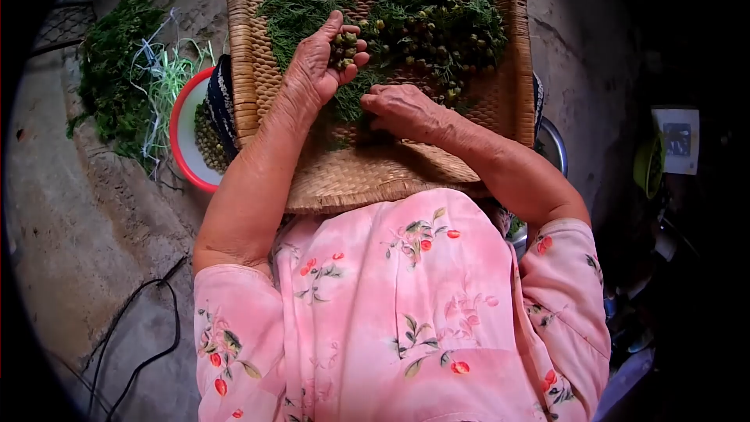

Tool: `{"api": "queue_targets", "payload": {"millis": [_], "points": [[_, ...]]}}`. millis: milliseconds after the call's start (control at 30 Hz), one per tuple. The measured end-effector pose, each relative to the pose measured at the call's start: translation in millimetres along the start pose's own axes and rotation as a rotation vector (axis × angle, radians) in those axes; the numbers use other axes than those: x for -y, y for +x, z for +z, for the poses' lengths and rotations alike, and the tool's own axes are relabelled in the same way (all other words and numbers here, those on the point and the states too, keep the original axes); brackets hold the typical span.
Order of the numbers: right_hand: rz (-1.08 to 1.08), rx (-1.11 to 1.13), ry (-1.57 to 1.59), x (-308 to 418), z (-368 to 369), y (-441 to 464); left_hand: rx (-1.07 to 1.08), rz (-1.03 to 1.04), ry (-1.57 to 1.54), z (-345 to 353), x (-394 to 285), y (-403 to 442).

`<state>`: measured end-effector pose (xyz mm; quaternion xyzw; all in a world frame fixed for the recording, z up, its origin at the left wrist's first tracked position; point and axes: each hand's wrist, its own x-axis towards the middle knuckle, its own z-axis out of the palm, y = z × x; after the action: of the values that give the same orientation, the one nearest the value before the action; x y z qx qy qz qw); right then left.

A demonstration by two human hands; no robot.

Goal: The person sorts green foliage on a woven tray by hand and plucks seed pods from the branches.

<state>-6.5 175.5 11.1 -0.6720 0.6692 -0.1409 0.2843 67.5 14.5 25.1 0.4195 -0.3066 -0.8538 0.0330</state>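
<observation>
My left hand [319, 67] is turned palm up, its fingers curled round a small heap of green seed cones [344, 50]. Lower and to the right, my right hand [405, 110] is closed, fingertips pressed together by a green scale-leaf sprig [353, 100]; whatever is in the pinch is hidden. Both hands are over a woven wicker tray [241, 71] on my lap. Leafy sprigs [305, 4] cover its far left, and a thicker pile of sprigs with cones [437, 28] lies at its far right.
A red-rimmed basin [178, 121] with loose cones stands left of the tray. Beyond it are pale plastic strings [176, 78] and a heap of greenery [117, 71] on the floor. A metal bowl rim [559, 145] shows at right. A black cable [129, 305] lies at lower left.
</observation>
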Motion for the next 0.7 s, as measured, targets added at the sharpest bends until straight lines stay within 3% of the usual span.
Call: {"api": "queue_targets", "payload": {"millis": [133, 200, 267, 333, 400, 467, 533, 567, 633, 667, 700], "points": [[-0.001, -0.107, 0.130, -10.5, -2.5, 4.6, 0.011, 0.014, 0.062, -1.9, 5.0, 1.2], [0.112, -0.077, 0.203, -14.5, -16.8, 5.2, 0.006, 0.029, 0.060, -1.5, 5.3, 0.9], [0.074, -0.227, 0.188, -20.1, -30.8, 0.0, 0.010, 0.023, 0.068, -1.4, 5.3, 0.8], [0.195, -0.383, 0.196, -13.9, -50.1, -2.4, 0.017, 0.007, 0.140, -1.3, 5.8, 0.6], [0.118, -0.553, 0.211, -16.6, -55.3, -1.4, 0.047, -0.018, 0.158, -0.1, 9.3, -1.7], [0.086, -0.578, 0.328, -13.8, -54.8, 0.4, 0.064, -0.079, 0.190, 6.7, 13.9, -6.9], [-0.048, -0.647, 0.603, -11.4, -54.4, 1.9, 0.091, -0.107, 0.160, 7.6, 14.9, -6.0], [-0.048, -0.647, 0.603, -11.2, -55.5, -0.1, 0.115, -0.115, 0.144, 6.4, 13.7, -4.5], [0.247, -0.591, 0.323, -12.0, -58.0, -6.0, 0.126, -0.114, 0.102, 2.4, 10.4, 0.1], [0.246, -0.591, 0.324, -13.7, -56.0, -8.0, 0.125, -0.114, 0.102, 0.3, 8.2, 0.6], [0.196, -0.309, 0.265, -16.6, -51.4, -10.0, 0.110, -0.089, 0.078, -1.1, 5.2, 0.7]]}}
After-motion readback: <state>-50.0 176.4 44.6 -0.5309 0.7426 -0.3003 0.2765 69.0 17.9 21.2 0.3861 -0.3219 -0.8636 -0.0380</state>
